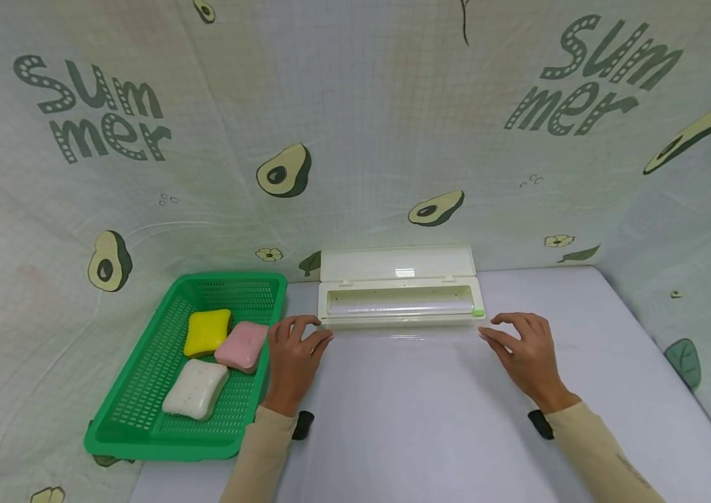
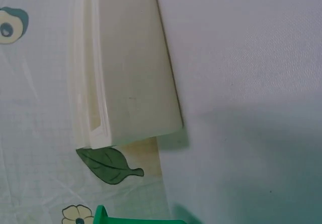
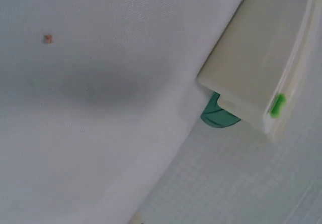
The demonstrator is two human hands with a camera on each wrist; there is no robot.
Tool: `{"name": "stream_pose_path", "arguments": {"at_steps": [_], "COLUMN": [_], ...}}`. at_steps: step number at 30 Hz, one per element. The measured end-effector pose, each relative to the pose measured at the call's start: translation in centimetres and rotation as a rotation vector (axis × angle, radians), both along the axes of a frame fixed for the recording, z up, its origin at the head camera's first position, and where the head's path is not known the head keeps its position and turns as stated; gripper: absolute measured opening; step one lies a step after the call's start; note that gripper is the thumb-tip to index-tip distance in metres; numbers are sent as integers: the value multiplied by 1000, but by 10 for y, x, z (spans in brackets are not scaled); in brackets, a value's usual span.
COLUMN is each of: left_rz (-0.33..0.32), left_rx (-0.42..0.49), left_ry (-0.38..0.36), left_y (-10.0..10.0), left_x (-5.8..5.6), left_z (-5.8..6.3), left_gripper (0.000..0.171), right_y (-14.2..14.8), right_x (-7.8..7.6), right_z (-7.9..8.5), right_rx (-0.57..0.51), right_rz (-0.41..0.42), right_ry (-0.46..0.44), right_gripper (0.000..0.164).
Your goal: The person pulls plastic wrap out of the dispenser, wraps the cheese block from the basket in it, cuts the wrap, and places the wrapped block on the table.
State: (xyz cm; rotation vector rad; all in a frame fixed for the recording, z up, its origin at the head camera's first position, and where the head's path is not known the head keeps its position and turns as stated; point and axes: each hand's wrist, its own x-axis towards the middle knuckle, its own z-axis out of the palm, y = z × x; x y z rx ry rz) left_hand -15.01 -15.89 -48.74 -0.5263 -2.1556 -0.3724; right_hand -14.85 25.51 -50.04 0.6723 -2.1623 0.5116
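Note:
A white cling film dispenser point(image 1: 401, 323) lies at the back of the table with its lid point(image 1: 396, 264) raised. Inside it is a roll of clear film point(image 1: 401, 307). A faint, shiny strip of cling film point(image 1: 406, 337) shows along the front edge. At its left end my left hand point(image 1: 292, 356) pinches the film between thumb and fingers. My right hand point(image 1: 525, 360) does the same at the right end. Neither wrist view shows fingers; the dispenser's body point(image 2: 133, 68) appears in the left one and its end point(image 3: 251, 68) in the right one.
Left of my left hand stands a green plastic basket point(image 1: 126, 436) holding a yellow soap bar point(image 1: 207, 332), a pink one point(image 1: 242, 346) and a white one point(image 1: 195, 388). A small green slider point(image 1: 478, 313) sits on the dispenser's right. A printed avocado cloth point(image 1: 355, 140) hangs behind.

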Motion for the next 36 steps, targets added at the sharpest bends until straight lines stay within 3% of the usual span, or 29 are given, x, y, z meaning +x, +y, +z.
{"name": "stream_pose_path", "arguments": {"at_steps": [36], "left_rz": [-42], "left_rx": [3], "left_ry": [18], "left_y": [-3], "left_x": [15], "left_z": [21], "left_gripper": [22], "right_y": [-1], "right_x": [12], "right_z": [19], "right_rx": [-30], "right_rz": [35], "right_ry": [132], "right_gripper": [54]}}
